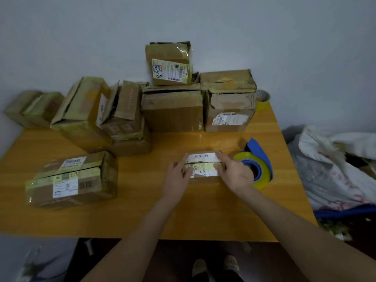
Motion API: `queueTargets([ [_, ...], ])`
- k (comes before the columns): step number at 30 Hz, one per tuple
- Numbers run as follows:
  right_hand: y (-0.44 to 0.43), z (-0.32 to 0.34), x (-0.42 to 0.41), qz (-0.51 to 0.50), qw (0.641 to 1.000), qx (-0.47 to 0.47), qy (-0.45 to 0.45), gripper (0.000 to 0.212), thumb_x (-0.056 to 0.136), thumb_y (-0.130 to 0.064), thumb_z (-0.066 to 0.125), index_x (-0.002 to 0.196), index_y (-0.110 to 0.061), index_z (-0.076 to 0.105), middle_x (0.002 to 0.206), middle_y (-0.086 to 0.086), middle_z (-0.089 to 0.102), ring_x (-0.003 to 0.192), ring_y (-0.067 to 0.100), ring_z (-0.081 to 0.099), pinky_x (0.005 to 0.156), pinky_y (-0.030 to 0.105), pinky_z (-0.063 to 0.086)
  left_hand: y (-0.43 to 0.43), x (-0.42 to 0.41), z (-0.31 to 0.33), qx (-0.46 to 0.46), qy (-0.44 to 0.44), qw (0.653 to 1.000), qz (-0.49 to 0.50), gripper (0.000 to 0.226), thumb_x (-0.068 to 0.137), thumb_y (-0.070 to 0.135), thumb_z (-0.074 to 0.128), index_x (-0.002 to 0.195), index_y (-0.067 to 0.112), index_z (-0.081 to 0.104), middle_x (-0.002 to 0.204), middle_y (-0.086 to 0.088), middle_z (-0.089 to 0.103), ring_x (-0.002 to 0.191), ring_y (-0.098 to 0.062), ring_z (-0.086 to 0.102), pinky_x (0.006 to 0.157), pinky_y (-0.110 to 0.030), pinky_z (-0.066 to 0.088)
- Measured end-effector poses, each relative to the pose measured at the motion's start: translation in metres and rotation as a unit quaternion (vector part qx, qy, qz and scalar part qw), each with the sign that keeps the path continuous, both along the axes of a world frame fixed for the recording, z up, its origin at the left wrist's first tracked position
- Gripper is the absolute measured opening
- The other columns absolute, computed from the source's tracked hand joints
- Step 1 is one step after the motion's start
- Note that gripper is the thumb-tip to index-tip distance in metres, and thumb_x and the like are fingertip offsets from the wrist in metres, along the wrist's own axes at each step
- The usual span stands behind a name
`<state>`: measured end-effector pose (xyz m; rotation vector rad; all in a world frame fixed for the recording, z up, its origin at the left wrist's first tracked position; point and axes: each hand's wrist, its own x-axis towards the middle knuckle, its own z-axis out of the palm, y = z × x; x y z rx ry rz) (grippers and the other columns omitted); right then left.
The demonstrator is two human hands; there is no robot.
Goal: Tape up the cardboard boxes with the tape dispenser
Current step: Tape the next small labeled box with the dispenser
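Left hand [177,177], fingers straight and spread, presses the left end of small brown cardboard box with white labels [203,158], mid orange wooden counter [142,216]. Right hand [237,174] rests on its right end, fingers loosely spread. Blue tape dispenser with yellowish roll [261,169] lies just right of that hand. Larger taped cardboard box [71,180] sits left; stacked cardboard boxes [173,110] stand along the wall.

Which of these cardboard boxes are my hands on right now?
The small labelled box beside the blue tape dispenser: left hand and right hand both rest on it; the rest sit untouched.
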<state>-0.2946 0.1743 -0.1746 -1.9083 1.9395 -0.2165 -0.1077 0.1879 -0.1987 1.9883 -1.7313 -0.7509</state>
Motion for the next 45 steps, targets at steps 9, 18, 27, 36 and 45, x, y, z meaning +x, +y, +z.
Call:
queueTargets([
  [9, -0.007, 0.007, 0.003, 0.090, 0.985, 0.021, 0.148, 0.049, 0.105, -0.043, 0.022, 0.151, -0.026, 0.021, 0.113, 0.008, 0.060, 0.089, 0.030, 0.063, 0.059, 0.034, 0.042, 0.001, -0.007, -0.003, -0.053, -0.202, 0.965, -0.156, 0.052, 0.104, 0.035, 0.032, 0.152, 0.026, 0.017, 0.161, -0.001, 0.008, 0.148, -0.022, 0.002, 0.115, -0.043, 0.028],
  [18, -0.007, 0.008, -0.011, 0.051, 0.996, 0.014, 0.072, 0.050, 0.101, -0.051, 0.033, 0.146, -0.028, 0.034, 0.132, 0.007, 0.049, 0.107, 0.029, 0.058, 0.067, 0.036, 0.049, 0.000, 0.000, -0.001, -0.010, -0.209, 0.961, -0.179, 0.060, 0.100, 0.036, 0.044, 0.151, 0.039, 0.012, 0.159, 0.008, -0.009, 0.148, -0.016, -0.005, 0.109, -0.039, 0.038],
  [27, -0.019, -0.019, -0.117, -0.247, 0.935, 0.205, -0.152, 0.046, 0.080, -0.047, 0.076, 0.079, -0.007, 0.053, 0.070, 0.009, 0.048, 0.070, 0.026, 0.048, 0.063, 0.041, 0.041, -0.005, 0.005, 0.005, -0.008, -0.205, 0.962, -0.181, 0.064, 0.096, 0.031, 0.053, 0.150, 0.030, 0.019, 0.160, 0.009, 0.002, 0.148, -0.015, 0.007, 0.105, -0.039, 0.044],
  [36, -0.032, -0.020, -0.113, -0.243, 0.936, 0.197, -0.163, 0.038, 0.082, -0.030, 0.075, 0.070, -0.009, 0.045, 0.058, 0.004, 0.039, 0.049, 0.018, 0.037, 0.046, 0.032, 0.027, -0.004, 0.003, 0.005, -0.006, -0.213, 0.960, -0.184, 0.064, 0.096, 0.032, 0.053, 0.151, 0.025, 0.020, 0.160, 0.010, 0.000, 0.144, -0.005, -0.006, 0.112, -0.031, 0.033],
  [45, -0.036, 0.013, -0.090, -0.108, 0.988, 0.083, -0.074, 0.075, 0.077, -0.030, 0.077, 0.138, -0.020, 0.035, 0.127, 0.012, 0.043, 0.105, 0.035, 0.055, 0.084, 0.043, 0.051, -0.003, 0.003, 0.007, -0.001, -0.223, 0.958, -0.182, 0.066, 0.096, 0.033, 0.053, 0.151, 0.027, 0.018, 0.160, 0.011, -0.002, 0.147, -0.010, 0.000, 0.105, -0.035, 0.044],
])
